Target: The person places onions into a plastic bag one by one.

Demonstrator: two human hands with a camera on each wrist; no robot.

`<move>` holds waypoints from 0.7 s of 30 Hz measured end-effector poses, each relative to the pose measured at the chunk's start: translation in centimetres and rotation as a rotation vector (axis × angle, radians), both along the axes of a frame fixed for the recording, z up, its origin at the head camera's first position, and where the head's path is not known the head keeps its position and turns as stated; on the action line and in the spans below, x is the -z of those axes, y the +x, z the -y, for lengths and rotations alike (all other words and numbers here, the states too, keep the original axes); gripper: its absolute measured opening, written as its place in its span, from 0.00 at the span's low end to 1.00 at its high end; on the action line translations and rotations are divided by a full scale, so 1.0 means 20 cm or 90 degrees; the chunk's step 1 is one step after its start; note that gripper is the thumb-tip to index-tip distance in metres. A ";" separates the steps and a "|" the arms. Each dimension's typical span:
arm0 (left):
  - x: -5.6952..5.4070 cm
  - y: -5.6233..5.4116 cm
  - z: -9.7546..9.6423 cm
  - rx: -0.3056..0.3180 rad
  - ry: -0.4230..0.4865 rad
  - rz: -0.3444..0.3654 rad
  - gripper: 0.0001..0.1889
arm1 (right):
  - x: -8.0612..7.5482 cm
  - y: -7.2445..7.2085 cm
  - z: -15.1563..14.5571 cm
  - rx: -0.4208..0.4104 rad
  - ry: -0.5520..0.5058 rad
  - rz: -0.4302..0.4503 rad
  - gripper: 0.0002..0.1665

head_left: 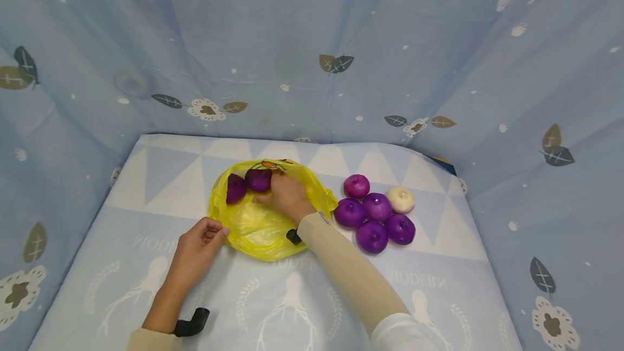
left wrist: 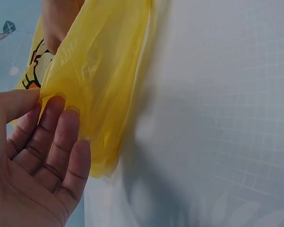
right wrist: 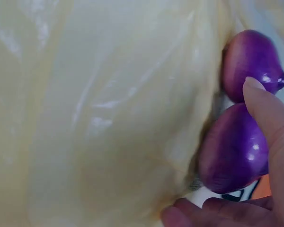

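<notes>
At the near edge of the head view, the left beige sleeve (head_left: pixel 155 340) ends below a black fitting (head_left: pixel 192 323) on the wrist. Beyond it, the left hand (head_left: pixel 201 245) pinches the near left rim of a thin yellow bag (head_left: pixel 258 232) between thumb and fingertips, its other fingers loosely bent. On the near right, a longer beige sleeve (head_left: pixel 361 270) reaches over the bag's right side. The bag sits mouth upward on a pale blue and white tablecloth (head_left: pixel 224 307) printed with triangles, wreaths and lettering.

Inside the bag, the right hand (head_left: pixel 285 196) is spread, thumb stretched straight and well apart from the fingers; whether the thumb touches an onion I cannot tell. Just beside this hand, towards the far left of the bag, lie a purple onion (head_left: pixel 258 180) and a second purple onion (head_left: pixel 236 188). A dark-lined print with an orange patch (head_left: pixel 268 164) shows at the far rim.

To the right of the bag, five purple onions (head_left: pixel 377 207) cluster with one white onion (head_left: pixel 401 199). Farthest back hangs a blue curtain (head_left: pixel 287 31) patterned with leaves and flowers.
</notes>
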State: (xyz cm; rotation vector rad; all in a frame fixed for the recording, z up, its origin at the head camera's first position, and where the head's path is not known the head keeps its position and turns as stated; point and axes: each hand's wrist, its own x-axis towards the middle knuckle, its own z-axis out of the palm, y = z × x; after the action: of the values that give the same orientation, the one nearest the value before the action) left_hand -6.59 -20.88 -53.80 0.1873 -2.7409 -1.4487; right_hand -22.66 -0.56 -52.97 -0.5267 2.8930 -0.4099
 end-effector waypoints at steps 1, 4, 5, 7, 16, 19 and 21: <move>0.00 0.00 0.00 -0.001 0.001 -0.003 0.16 | -0.01 0.01 0.00 -0.004 -0.009 0.011 0.52; 0.00 0.00 0.00 -0.002 0.009 -0.010 0.15 | -0.03 0.02 -0.01 -0.013 -0.034 0.041 0.56; 0.00 0.00 0.00 -0.002 0.011 -0.010 0.15 | -0.03 0.03 -0.01 -0.015 -0.037 0.047 0.58; 0.00 0.00 0.00 -0.002 0.013 -0.011 0.15 | -0.04 0.05 -0.02 -0.018 -0.038 0.055 0.60; 0.00 -0.01 -0.02 -0.013 0.013 -0.016 0.14 | -0.13 0.17 -0.11 -0.078 -0.040 0.051 0.62; 0.00 -0.01 -0.02 -0.015 0.014 -0.018 0.14 | -0.16 0.23 -0.15 -0.103 -0.027 0.036 0.60; 0.00 -0.01 -0.02 -0.014 0.013 -0.022 0.14 | -0.18 0.28 -0.18 -0.123 -0.028 0.021 0.58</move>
State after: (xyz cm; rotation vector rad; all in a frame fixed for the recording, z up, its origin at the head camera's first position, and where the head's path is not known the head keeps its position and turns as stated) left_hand -6.78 -20.54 -53.72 0.1896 -2.6897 -1.4609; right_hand -17.14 3.05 -49.27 -0.7915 2.7740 -0.4495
